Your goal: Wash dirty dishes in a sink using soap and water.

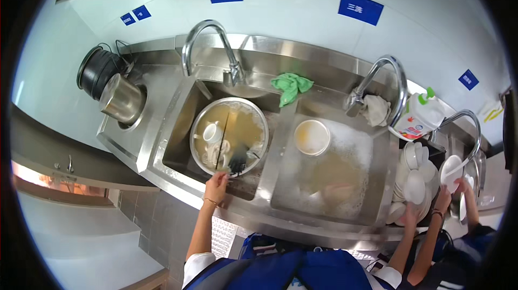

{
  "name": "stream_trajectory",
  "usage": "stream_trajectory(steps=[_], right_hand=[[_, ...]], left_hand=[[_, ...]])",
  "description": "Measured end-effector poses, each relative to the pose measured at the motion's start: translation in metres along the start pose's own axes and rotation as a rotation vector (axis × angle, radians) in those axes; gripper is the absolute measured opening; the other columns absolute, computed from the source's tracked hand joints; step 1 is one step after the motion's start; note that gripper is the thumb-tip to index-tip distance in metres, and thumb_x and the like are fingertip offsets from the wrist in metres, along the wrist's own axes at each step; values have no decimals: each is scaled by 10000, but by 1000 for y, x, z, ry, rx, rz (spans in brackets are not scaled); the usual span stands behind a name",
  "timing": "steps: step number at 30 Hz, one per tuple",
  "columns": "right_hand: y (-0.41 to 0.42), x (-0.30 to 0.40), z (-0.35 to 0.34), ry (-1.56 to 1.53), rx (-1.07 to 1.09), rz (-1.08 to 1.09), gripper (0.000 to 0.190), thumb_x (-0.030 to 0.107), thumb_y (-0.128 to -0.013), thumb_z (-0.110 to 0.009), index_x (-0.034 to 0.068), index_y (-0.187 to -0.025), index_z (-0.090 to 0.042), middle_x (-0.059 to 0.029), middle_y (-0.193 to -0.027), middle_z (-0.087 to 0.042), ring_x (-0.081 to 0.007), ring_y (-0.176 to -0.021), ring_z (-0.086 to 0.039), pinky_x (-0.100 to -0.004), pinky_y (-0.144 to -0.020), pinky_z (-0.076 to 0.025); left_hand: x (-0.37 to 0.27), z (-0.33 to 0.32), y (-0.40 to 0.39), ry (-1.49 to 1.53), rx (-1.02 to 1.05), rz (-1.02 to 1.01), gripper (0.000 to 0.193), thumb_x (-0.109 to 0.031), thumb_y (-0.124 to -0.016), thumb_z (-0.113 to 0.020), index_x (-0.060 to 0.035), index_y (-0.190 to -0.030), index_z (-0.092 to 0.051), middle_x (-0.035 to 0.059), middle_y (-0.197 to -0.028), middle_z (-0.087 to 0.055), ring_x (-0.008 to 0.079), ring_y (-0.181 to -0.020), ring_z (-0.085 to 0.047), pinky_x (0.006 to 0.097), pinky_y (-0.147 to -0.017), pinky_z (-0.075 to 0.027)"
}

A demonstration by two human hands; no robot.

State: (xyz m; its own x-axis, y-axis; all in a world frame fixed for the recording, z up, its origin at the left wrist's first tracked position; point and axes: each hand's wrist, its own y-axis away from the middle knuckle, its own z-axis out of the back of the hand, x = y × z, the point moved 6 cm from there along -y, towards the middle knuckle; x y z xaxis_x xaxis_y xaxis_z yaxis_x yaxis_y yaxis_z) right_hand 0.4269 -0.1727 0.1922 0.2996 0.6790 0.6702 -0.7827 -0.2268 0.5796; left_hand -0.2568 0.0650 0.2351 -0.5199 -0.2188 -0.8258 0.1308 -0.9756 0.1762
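Note:
My left hand (216,189) is at the near rim of a round metal basin (265,116) in the left sink. Its fingers are pinched together by the lower end of a thin dark stick (222,140); whether they grip the stick or the rim is unclear. Murky water in the basin covers pale dishes, with a white cup (211,133) partly above the surface. A blurred dark object (239,159) lies right of the stick. At the right sink, my right hand (410,214), blurred, grips the near edge of a white bowl (414,186) over stacked white dishes (398,172).
Foamy water fills the middle sink (279,192), where a white container (312,137) floats. A green cloth (291,85), a left faucet (232,72) and a detergent bottle (421,116) stand behind. A co-worker's hands (443,199) hold another white bowl (450,170) close by.

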Motion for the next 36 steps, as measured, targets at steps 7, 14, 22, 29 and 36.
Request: stream_trajectory(steps=[7,14,22,29,36], right_hand=[[118,35,-87,410,-106,628,279,75,-672,-441,-18,-935,-450,-154,-954,-464,-243,-895,-438,-314,-771,-336],[166,24,-189,583,106,755,255,145,-676,-500,18,-897,-496,-114,-786,-552,-203,-759,-528,-284,-668,-401],[207,-17,-236,1159,396,416,510,298,-639,-538,50,-1067,-417,-148,-1048,-447,-237,-971,-427,-311,-804,-337],[209,-20,-284,1581,770,329,622,397,-647,-524,50,-1133,-348,-145,-1170,-339,-258,-1079,-327,-318,-885,-267],[191,15,-404,1025,738,569,419,282,-668,-504,-6,-968,-463,-205,-959,-482,-302,-908,-465,-356,-755,-375]], left_hand=[[26,85,-45,-166,-86,-183,151,-132,-739,-487,-1,-807,-518,142,-615,-534,197,-575,-541,277,-538,-408],[44,87,-53,-92,4,-216,176,-148,-741,-494,14,-808,-509,83,-587,-509,100,-531,-442,229,-523,-382],[42,91,-58,-70,110,-229,187,-157,-738,-495,-1,-839,-512,113,-657,-549,139,-598,-521,253,-555,-406],[39,66,-58,-476,279,-196,233,-249,-722,-485,-23,-767,-522,160,-686,-549,306,-659,-531,365,-590,-411],[63,61,-76,-547,252,19,292,-241,-680,-526,-34,-880,-477,173,-806,-533,322,-754,-511,381,-659,-401]])
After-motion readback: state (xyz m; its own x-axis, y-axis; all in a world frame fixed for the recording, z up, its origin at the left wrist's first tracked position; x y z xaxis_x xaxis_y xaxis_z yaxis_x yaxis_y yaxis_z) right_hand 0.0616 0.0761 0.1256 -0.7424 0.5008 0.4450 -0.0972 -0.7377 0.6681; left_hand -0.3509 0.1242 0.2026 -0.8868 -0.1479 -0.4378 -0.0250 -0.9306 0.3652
